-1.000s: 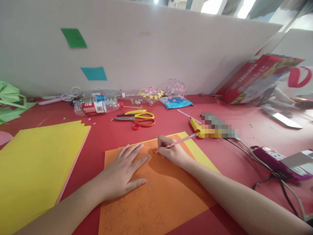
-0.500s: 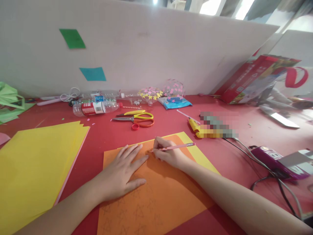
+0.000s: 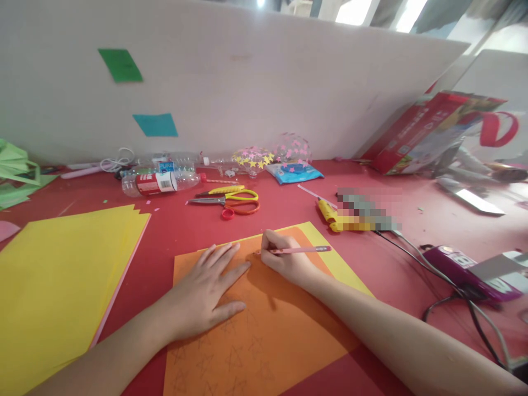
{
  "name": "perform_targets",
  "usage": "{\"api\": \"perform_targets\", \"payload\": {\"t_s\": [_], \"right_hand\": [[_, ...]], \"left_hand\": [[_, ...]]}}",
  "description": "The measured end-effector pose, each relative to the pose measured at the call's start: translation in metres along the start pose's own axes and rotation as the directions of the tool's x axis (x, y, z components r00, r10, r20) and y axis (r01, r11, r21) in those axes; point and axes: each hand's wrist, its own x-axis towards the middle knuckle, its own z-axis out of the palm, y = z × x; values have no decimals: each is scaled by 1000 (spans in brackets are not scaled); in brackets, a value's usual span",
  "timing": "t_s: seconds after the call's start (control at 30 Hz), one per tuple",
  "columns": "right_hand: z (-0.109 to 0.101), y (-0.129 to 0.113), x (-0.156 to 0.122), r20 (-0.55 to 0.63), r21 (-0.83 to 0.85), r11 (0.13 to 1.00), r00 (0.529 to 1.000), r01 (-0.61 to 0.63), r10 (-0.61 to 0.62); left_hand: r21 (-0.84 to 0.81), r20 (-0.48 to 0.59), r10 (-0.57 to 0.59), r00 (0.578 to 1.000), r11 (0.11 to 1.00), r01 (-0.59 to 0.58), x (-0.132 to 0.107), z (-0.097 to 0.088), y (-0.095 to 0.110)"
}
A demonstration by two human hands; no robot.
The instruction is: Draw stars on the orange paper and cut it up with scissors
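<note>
An orange sheet of paper (image 3: 289,341) lies before me, partly over a yellow sheet (image 3: 344,269). Pencilled stars cover its lower left part. My left hand (image 3: 206,291) rests flat on the orange sheet, fingers spread. My right hand (image 3: 286,261) grips a pink pencil (image 3: 303,249), its tip at the paper just right of my left fingertips and its eraser end pointing right. Beyond the sheets lie scissors (image 3: 245,206) with yellow and orange handles, a yellow cutter (image 3: 226,190) and a small red ring (image 3: 227,213).
Yellow sheets (image 3: 61,275) are stacked at left. Plastic bottles (image 3: 157,183), a blue packet (image 3: 299,173) and star-dotted clear domes (image 3: 252,158) stand along the white partition (image 3: 231,82). At right are a yellow glue gun (image 3: 328,212), cables (image 3: 433,269), a purple device (image 3: 466,275) and a red box (image 3: 421,132).
My right hand has shifted slightly right, and the pencil lies at a flatter angle, its tip a little further right. My left hand stays in place.
</note>
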Motion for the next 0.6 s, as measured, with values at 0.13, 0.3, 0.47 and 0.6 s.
{"api": "perform_targets", "payload": {"t_s": [0.13,0.3,0.47,0.6], "right_hand": [[0,-1,1,-46,-23,1000,999,-21,20],[-1,-3,2,-69,-43,998,997,-43,40],[-2,-3,1,-48,-37,998,998,-49,47],[-2,-4,0,-2,-27,999,1000,-24,24]], "left_hand": [[1,10,-4,1000,1000,4,1,-2,1],[-9,5,-3,1000,1000,3,0,-2,1],[-16,-31,5,1000,1000,-6,-2,1,0],[-14,-53,13,999,1000,-14,-2,2,0]]}}
